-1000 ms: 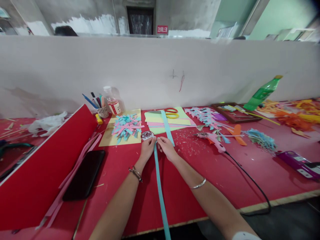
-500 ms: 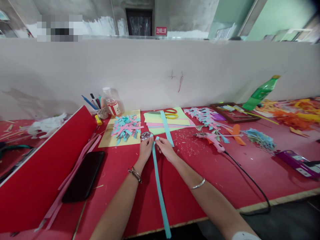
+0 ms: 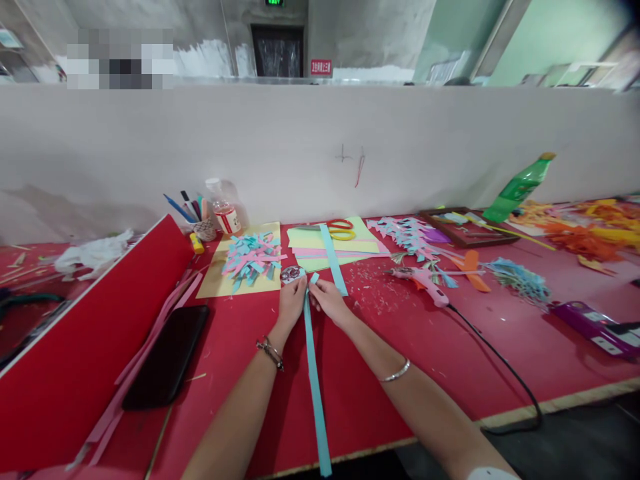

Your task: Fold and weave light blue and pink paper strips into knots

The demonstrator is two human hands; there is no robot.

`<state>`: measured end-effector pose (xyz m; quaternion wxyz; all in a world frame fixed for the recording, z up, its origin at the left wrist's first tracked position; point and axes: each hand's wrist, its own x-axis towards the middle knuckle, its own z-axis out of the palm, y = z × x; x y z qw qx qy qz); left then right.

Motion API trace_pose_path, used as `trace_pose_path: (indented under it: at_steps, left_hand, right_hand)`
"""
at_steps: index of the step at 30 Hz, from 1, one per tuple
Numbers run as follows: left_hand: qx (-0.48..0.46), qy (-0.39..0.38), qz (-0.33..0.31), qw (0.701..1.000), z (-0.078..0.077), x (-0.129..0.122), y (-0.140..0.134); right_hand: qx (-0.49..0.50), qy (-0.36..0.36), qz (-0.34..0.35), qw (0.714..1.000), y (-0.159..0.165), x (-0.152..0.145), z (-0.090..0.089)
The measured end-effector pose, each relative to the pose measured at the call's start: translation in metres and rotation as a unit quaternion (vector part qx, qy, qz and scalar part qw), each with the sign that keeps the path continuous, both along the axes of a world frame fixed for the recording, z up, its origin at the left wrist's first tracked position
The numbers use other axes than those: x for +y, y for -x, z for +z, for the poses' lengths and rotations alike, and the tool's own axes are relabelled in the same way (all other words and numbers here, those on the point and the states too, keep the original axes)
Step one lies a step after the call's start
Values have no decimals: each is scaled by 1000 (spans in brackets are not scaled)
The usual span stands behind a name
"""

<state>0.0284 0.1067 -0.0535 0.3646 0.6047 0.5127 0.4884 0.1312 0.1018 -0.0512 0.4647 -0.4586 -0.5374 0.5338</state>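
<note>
head view: our left hand (image 3: 291, 303) and right hand (image 3: 328, 300) both pinch the blue strip (image 3: 314, 390), which runs toward the near edge of the tabletop (image 3: 360, 403). beyond, we see pens (image 3: 180, 209) in a patterned cup (image 3: 204, 230), just beside a white-capped bottle (image 3: 226, 217).

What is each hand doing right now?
Left hand: closed, pinching the light-blue strip near its far end.
Right hand: closed, pinching the same strip.

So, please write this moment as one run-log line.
left hand: holds blue strip | right hand: holds same strip | glue gun: on table
</note>
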Motion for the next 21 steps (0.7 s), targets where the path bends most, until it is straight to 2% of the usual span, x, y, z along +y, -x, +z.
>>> trace_pose_path:
  at_steps: [3, 7, 10, 17, 21]
  left_hand:
    - [2, 1, 19, 1000, -1, 1, 0]
    - [15, -2, -21, 1000, 0, 1, -1]
    - [22, -10, -33, 999, 1, -1, -2]
    - [32, -15, 0, 999, 1, -3, 0]
    - [29, -19, 38, 999, 2, -2, 1]
  right_hand:
    - [4, 2, -15, 1000, -1, 0, 0]
    - [22, -2, -53, 998, -1, 2, 0]
    - [20, -5, -53, 998, 0, 2, 0]
    - [1, -25, -13, 1000, 1, 0, -3]
    - [9, -27, -18, 999, 1, 0, -3]
